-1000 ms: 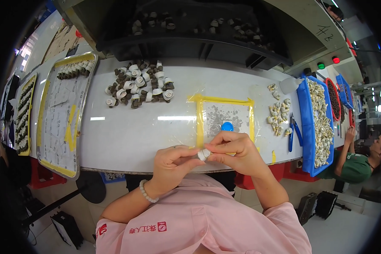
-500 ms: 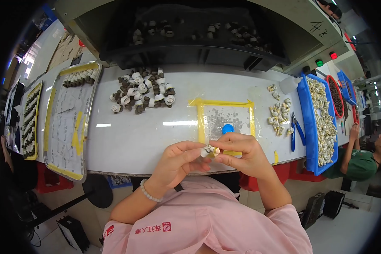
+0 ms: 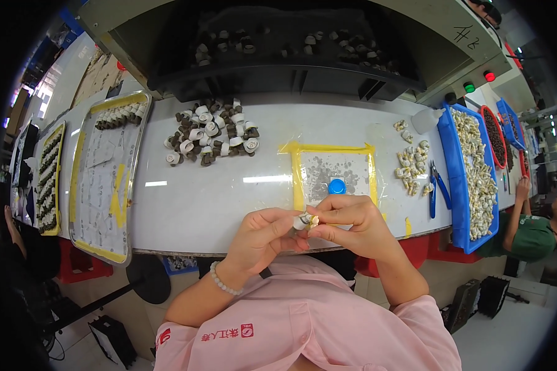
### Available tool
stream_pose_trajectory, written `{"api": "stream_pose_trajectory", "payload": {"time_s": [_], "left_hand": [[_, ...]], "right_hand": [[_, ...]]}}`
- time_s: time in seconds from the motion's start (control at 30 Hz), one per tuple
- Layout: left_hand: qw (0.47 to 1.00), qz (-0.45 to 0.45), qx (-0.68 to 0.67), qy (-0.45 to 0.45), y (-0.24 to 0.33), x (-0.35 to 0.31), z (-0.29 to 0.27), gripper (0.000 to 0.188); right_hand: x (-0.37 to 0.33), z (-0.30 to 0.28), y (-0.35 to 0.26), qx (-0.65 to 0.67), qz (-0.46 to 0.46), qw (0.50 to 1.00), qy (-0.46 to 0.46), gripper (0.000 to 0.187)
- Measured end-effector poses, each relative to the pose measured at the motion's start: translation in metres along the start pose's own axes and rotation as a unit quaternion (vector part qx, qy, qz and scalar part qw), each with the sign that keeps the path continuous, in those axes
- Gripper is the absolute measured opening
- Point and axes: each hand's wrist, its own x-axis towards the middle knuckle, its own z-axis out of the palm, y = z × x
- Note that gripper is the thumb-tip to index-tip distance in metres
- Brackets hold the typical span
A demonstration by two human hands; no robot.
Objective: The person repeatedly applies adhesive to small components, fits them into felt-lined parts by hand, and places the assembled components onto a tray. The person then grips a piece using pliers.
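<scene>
Both bare hands meet at a small, rounded, white-and-cream part (image 3: 302,222), pinched between the fingertips of the left hand (image 3: 260,241) and right hand (image 3: 360,227). Just beyond the right hand sits a round blue cap (image 3: 336,187); farther to its right lie blue-handled metal pliers (image 3: 432,196). Beyond the left hand, leftward, rests a heap of white-and-brown pieces (image 3: 211,128).

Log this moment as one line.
left hand: pinching small whitish part | right hand: pinching same part | beyond hands: blue cap | right side: blue-handled pliers

A white worktable (image 3: 192,204) stands on a pale floor (image 3: 377,290)
</scene>
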Motion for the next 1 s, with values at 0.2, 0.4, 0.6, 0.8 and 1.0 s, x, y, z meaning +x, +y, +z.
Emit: {"api": "stream_pose_trajectory", "payload": {"time_s": [0.2,0.4,0.6,0.8,1.0], "left_hand": [[1.000,-0.018,-0.017,-0.007,0.006,0.001,0.001,0.020],[0.950,0.191,0.224,0.106,0.046,-0.025,-0.016,0.026],[0.723,0.399,0.465,0.319,0.135,-0.073,-0.060,0.030],[0.417,0.419,0.635,0.497,0.247,-0.101,-0.137,0.029],[0.330,0.355,0.677,0.553,0.320,-0.090,-0.213,0.028]], "right_hand": [[-0.004,-0.004,0.002,0.023,0.030,0.999,-0.020,0.030],[-0.022,-0.050,0.013,-0.292,-0.013,0.948,0.126,0.025],[-0.034,-0.094,0.023,-0.531,0.041,0.830,0.163,0.030],[-0.030,-0.096,0.035,-0.548,0.019,0.821,0.162,0.022],[-0.027,-0.079,0.019,-0.348,0.088,0.927,0.112,0.018]]}}
